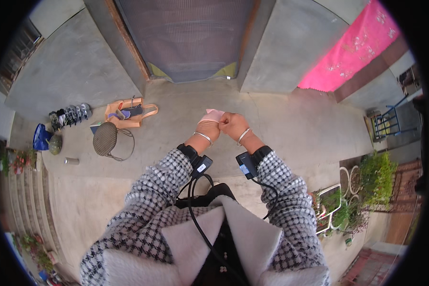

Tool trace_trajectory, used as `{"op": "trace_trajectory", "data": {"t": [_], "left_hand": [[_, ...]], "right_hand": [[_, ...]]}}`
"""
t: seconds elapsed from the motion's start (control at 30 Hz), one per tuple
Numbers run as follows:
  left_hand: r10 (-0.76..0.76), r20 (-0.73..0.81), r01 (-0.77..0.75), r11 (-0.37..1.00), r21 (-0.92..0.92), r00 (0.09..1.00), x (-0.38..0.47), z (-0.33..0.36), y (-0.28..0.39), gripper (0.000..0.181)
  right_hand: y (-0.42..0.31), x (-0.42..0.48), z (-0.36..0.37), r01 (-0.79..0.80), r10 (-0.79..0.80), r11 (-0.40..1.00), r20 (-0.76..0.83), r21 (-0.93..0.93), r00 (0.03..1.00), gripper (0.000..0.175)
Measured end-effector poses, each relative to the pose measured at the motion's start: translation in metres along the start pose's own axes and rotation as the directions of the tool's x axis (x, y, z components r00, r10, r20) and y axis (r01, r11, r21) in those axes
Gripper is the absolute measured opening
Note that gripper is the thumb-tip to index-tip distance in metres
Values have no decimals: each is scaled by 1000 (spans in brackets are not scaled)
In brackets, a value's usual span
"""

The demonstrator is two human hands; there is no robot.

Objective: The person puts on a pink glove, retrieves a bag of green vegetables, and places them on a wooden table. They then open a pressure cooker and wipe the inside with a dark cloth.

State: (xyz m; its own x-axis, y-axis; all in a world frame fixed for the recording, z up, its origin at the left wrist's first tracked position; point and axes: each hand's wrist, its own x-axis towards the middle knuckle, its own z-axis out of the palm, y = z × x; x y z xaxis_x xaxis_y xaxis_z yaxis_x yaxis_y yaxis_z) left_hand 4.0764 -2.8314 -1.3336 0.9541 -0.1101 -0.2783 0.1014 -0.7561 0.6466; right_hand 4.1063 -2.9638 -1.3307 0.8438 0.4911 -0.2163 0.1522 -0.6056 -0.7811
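Note:
A pale pink piece of thin material (213,116), perhaps cloth, covers the fingers and knuckles of my left hand (209,128). One pointed corner of it sticks up beyond the fingertips. Beside it, my right hand (235,125) has thumb and forefinger pinched on the near right edge of the pink piece, the other fingers curled in. The two hands touch or nearly touch. How the left fingers are posed underneath stays hidden. Each wrist bears a silver bangle, and a black strapped device with a cable sits behind it.
On the concrete floor (271,125) to the left are a tan tote bag (124,123) with items inside, a round woven bag (105,138), a can (72,161), a pumpkin (55,144) and a blue bag (41,137). A curtained doorway (189,39) stands ahead. Potted plants (373,178) are at right.

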Motion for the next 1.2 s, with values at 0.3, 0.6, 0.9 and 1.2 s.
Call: {"op": "trace_trajectory", "data": {"t": [0.3,0.6,0.9,1.2], "left_hand": [[-108,-121,111,994,23,987,-8,-56,7,21],[-258,119,249,965,87,959,6,-75,-1,30],[-331,88,336,845,-415,940,-1,-30,-3,26],[-133,116,104,-91,-990,984,48,-91,-20,22]], "right_hand": [[-56,23,-8,201,-182,975,-172,96,968,8],[-61,41,-5,-49,-26,799,115,600,993,8],[-62,14,-15,87,-287,727,186,681,940,9],[-136,48,-44,-107,-188,751,367,652,911,12]]}}
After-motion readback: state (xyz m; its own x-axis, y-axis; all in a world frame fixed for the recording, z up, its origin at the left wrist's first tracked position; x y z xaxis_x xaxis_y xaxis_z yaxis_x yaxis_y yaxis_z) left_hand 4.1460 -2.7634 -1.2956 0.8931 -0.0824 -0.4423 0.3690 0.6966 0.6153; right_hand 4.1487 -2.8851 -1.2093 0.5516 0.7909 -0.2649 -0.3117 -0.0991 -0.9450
